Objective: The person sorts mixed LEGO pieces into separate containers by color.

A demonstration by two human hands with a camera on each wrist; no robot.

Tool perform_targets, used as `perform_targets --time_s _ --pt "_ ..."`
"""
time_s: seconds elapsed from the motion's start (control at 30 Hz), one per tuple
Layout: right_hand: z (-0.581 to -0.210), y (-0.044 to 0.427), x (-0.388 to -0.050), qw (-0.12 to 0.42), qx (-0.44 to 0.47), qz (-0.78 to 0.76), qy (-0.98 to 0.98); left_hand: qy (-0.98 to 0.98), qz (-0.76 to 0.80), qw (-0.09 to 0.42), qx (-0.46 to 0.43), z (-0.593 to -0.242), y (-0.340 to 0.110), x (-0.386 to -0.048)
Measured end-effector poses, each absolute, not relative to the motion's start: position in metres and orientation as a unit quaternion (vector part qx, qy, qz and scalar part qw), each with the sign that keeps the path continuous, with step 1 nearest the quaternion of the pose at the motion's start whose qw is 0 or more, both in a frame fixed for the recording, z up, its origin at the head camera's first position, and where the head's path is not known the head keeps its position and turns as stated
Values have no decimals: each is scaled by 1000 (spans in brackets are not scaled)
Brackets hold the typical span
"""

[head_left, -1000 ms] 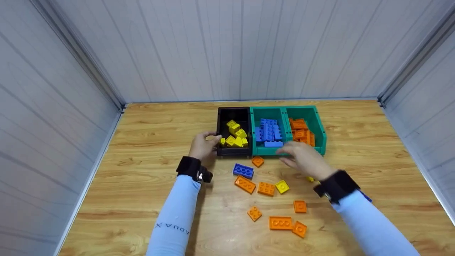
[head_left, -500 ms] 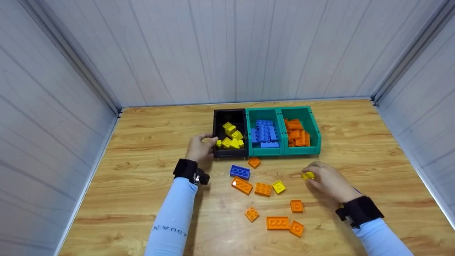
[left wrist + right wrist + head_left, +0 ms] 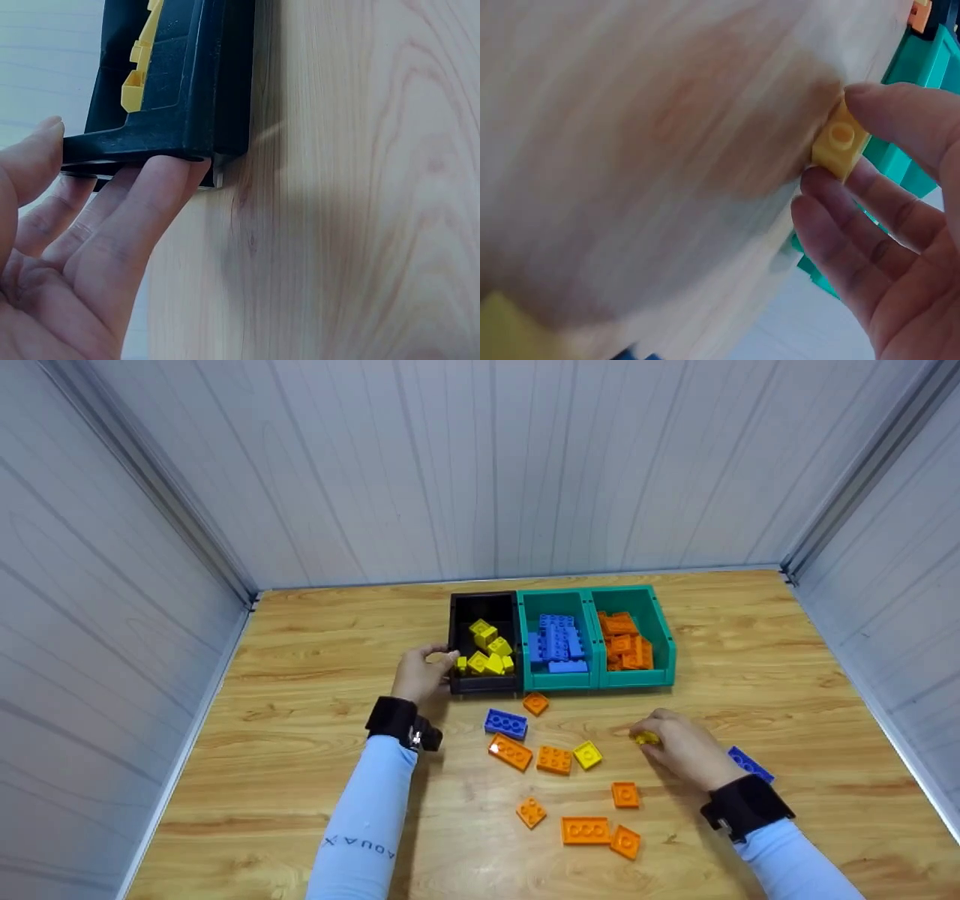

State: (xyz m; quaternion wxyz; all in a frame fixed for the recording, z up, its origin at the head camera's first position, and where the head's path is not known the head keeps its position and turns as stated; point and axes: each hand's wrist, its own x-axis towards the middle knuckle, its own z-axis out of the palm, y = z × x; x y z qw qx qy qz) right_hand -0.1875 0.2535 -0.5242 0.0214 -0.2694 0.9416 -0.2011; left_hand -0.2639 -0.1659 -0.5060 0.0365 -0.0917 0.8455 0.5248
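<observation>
At the left side of a black bin (image 3: 484, 685) my left hand (image 3: 422, 675) holds the wall, thumb above the rim and fingers beneath it, as the left wrist view shows. Several yellow bricks (image 3: 480, 662) lie in that bin. Over the table on the right, my right hand (image 3: 690, 748) pinches a small yellow brick (image 3: 841, 139) between thumb and fingers; its stud shows in the right wrist view. A blue brick (image 3: 751, 765) lies just beyond that wrist. Another yellow brick (image 3: 588, 754) sits to the left of the right hand.
Beside the black bin stand two green bins, one with blue bricks (image 3: 556, 641), one with orange bricks (image 3: 628, 651). On the table (image 3: 315, 660) lie several orange bricks (image 3: 554, 760) and a second blue brick (image 3: 506, 724). White panels (image 3: 480, 472) wall the table in.
My right hand has moved from before the green bins toward the right front and has taken hold of a yellow brick. The left hand has stayed at the black bin.
</observation>
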Motion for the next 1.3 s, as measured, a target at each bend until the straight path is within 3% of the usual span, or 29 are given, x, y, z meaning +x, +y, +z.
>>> perform_targets --time_s 0.37,0.6,0.8,1.3 --pt "-492 187 -223 -7 -331 -236 913 853 513 31 -87 -507 -168 -265" --pt "-467 102 -258 42 -334 -256 906 850 519 27 -89 -509 -171 -263" --pt "-465 49 -280 38 -348 -252 902 828 550 37 -105 -505 -165 -262" --pt "-478 17 -292 101 -338 -241 904 844 528 17 -94 -509 -165 -266"
